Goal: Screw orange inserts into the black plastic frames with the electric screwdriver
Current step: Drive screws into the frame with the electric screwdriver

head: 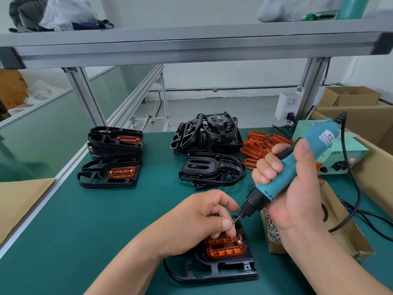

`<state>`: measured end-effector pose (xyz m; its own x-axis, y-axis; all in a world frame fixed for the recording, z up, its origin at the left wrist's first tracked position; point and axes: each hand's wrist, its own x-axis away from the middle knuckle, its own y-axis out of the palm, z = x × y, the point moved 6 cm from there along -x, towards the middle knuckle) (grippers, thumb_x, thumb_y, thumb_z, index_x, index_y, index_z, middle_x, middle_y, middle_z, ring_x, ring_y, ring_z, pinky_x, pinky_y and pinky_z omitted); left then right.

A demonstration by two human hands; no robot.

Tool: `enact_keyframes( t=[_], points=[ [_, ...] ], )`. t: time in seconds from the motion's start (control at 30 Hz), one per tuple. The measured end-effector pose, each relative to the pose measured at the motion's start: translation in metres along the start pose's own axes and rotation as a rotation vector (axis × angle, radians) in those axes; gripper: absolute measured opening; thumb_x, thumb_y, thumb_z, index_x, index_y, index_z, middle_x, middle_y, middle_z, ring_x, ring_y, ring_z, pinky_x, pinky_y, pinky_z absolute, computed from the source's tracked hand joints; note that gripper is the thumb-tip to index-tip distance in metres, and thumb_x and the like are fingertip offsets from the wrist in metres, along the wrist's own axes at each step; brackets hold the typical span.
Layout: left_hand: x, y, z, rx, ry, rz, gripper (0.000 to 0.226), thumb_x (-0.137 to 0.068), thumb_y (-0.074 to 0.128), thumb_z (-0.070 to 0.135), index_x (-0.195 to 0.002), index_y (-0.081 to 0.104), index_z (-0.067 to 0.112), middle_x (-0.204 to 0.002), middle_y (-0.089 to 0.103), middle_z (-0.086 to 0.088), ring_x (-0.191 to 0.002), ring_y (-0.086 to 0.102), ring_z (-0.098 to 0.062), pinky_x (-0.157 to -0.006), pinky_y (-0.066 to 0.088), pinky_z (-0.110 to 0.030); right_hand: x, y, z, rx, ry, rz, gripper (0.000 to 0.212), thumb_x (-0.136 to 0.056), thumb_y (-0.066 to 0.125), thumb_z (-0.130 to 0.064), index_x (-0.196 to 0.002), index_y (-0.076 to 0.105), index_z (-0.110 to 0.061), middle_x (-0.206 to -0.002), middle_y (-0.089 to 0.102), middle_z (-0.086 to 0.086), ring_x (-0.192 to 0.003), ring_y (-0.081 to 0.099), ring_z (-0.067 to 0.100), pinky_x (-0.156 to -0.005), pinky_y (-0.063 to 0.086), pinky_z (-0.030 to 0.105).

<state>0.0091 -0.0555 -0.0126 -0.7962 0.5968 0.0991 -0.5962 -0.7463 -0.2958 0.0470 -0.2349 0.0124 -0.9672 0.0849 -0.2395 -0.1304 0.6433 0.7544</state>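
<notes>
Head view. Right hand (297, 179) wrapped tight around the teal electric screwdriver (291, 167), grip closed on its body, tool tilted with the tip (236, 220) pointing down-left. Left hand (200, 220) rested on the near black frame (214, 269); thumb and forefinger pinched together right at the tip, whether on a screw could not be told. An orange insert (225, 248) sat in that frame, one screw head (240, 242) visible at its upper right corner. Frame lay flat on the green tabletop (106, 220), at the near edge.

Small cardboard box (274, 241) just right of the frame, behind the right wrist, held a heap of silver screws (271, 226).

Far left: stack of frames with inserts fitted (116, 143), another finished one (110, 174) lying in front of it. Centre back: pile of bare black frames (207, 135), one more (212, 170) nearer. Loose orange inserts (261, 143) heaped to their right, beside the pale green power unit (340, 154), its red light on.
</notes>
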Motion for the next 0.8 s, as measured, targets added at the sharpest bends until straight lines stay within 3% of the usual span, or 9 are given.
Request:
enact_keyframes(
  t=[0.23, 0.5, 0.8],
  points=[
    [-0.001, -0.001, -0.002, -0.094, 0.0, 0.073, 0.029, -0.098, 0.063, 0.013, -0.12, 0.061, 0.03, -0.095, 0.078, 0.004, -0.073, 0.058, -0.008, -0.076, 0.051, -0.023, 0.0, -0.01, 0.007, 0.032, 0.011, 0.125, 0.038, -0.102, 0.063, -0.055, -0.092, 0.065, -0.019, -0.073, 0.05, -0.005, -0.062, 0.05, 0.009, -0.058, 0.048, 0.023],
    [-0.001, -0.001, -0.003, -0.114, -0.014, 0.087, 0.029, -0.098, 0.063, 0.014, -0.121, 0.061, 0.031, -0.096, 0.079, 0.005, -0.073, 0.059, -0.009, -0.08, 0.053, -0.031, 0.001, -0.013, 0.009, 0.033, -0.001, 0.146, 0.04, -0.1, 0.066, -0.058, -0.094, 0.065, -0.019, -0.074, 0.05, -0.004, -0.063, 0.05, 0.009, -0.059, 0.049, 0.023],
    [0.001, -0.009, -0.004, -0.107, -0.016, 0.089, 0.02, -0.101, 0.058, 0.026, -0.118, 0.066, 0.033, -0.098, 0.079, 0.007, -0.072, 0.058, -0.005, -0.068, 0.045, -0.013, 0.002, -0.017, 0.014, -0.004, 0.011, 0.174, 0.043, -0.098, 0.068, -0.061, -0.092, 0.066, -0.018, -0.074, 0.048, -0.003, -0.063, 0.05, 0.01, -0.059, 0.049, 0.023]
  ],
)
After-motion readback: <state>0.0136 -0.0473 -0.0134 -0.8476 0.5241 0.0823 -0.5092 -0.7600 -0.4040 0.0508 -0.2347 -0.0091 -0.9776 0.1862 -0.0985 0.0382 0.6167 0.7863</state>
